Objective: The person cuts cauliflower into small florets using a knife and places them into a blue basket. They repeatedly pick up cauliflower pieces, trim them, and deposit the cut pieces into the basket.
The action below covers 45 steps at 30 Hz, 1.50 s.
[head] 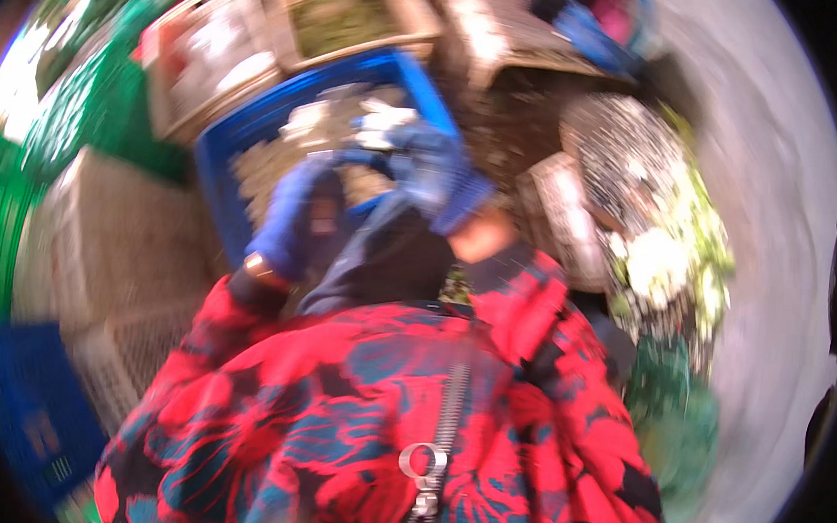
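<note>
My left hand, in a blue glove, is at the near left side of a blue plastic crate. My right hand, also in a blue glove, is over the crate's right part, close to a small white piece, perhaps a vegetable. Motion blur hides whether either hand grips anything. Whitish and pale yellow pieces lie inside the crate.
Behind the crate stand a light crate with white contents and another with green contents. Stacked crates are at left. A white vegetable head and leafy greens lie at right, above a green mesh bag.
</note>
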{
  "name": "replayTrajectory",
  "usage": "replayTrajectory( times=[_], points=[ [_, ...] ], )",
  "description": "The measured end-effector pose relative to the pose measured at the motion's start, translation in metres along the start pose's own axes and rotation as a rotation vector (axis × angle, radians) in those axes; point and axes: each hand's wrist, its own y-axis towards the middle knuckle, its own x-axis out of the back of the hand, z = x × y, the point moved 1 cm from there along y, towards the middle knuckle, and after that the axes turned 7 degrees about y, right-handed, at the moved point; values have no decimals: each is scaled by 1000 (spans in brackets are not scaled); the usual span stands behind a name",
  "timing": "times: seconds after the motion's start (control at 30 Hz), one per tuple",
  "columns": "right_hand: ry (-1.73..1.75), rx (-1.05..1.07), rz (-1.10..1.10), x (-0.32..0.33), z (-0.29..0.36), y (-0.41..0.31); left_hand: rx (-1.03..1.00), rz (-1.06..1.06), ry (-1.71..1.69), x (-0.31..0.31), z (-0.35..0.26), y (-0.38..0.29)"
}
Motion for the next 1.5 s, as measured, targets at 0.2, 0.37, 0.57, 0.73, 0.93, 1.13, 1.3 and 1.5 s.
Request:
replayTrajectory(
  times=[0.2, 0.37, 0.57, 0.73, 0.93, 1.13, 1.3, 1.5],
  points=[
    [-1140, 619, -315, 19, 41, 4, 351, 365, -1280, 25, 51, 42],
    [-1510, 1100, -899, 88, 178, -143, 90, 164, -479, -48, -34, 52],
    [-2133, 169, -1194, 239, 322, -406, -465, 895, 58, -258, -185, 11],
    [-1115, 388, -901, 260, 285, -428, 20, 1124, 156, -405, -203, -22],
    [-1039, 234, -1465, 201, 235, -410, -867, 823, 56, -495, -135, -19],
    [-1053, 275, -1601, 182, 223, -405, -1363, 666, 615, -487, -133, -18],
    [-1418, 419, -1534, 182, 218, -406, -1668, 618, 1087, -481, -164, -22],
    [-1279, 511, -1526, 190, 210, -407, -893, 1210, 732, -490, -184, 0]
  ],
)
